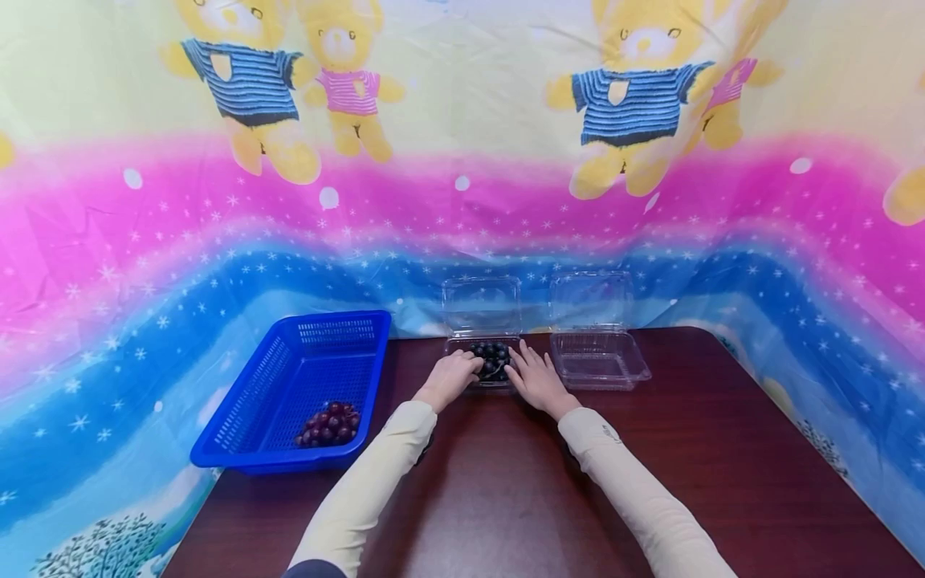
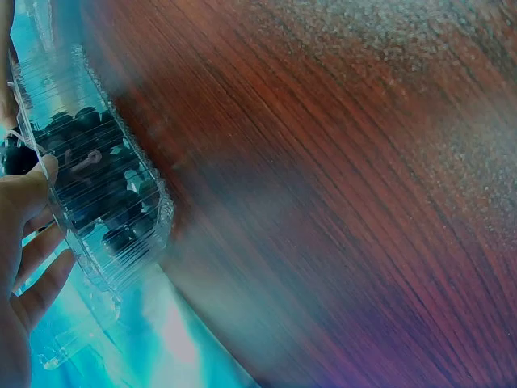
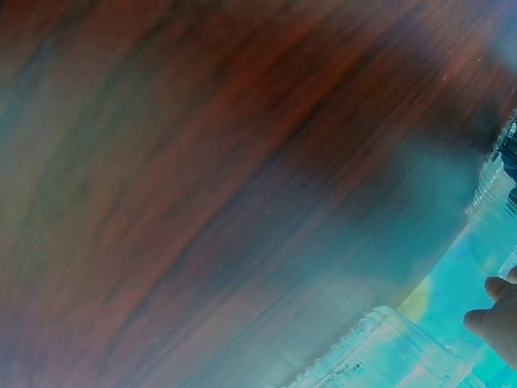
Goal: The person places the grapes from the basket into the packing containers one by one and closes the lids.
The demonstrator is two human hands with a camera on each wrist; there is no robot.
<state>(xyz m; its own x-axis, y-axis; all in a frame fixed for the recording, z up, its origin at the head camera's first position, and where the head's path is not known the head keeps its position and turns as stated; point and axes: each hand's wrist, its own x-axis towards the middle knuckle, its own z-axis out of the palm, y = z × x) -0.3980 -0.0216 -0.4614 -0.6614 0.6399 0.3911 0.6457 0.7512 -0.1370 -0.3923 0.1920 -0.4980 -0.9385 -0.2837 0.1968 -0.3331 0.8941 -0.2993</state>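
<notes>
Where dark round grapes (image 1: pixel 492 354) fill a ribbed clear clamshell (image 1: pixel 482 331), both hands (image 1: pixel 454 376) rest

A makeshift staged setup — teddy-bear bedsheet (image 1: pixel 462 160) draped behind a wooden table (image 1: pixel 506 498).

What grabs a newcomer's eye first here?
Probably the loud teddy-bear backdrop behind the dark wooden table. Next, both hands at the table's far edge: the left hand and right hand flank an open clear clamshell box of dark grapes. A blue basket with reddish grapes sits at the left.
</notes>
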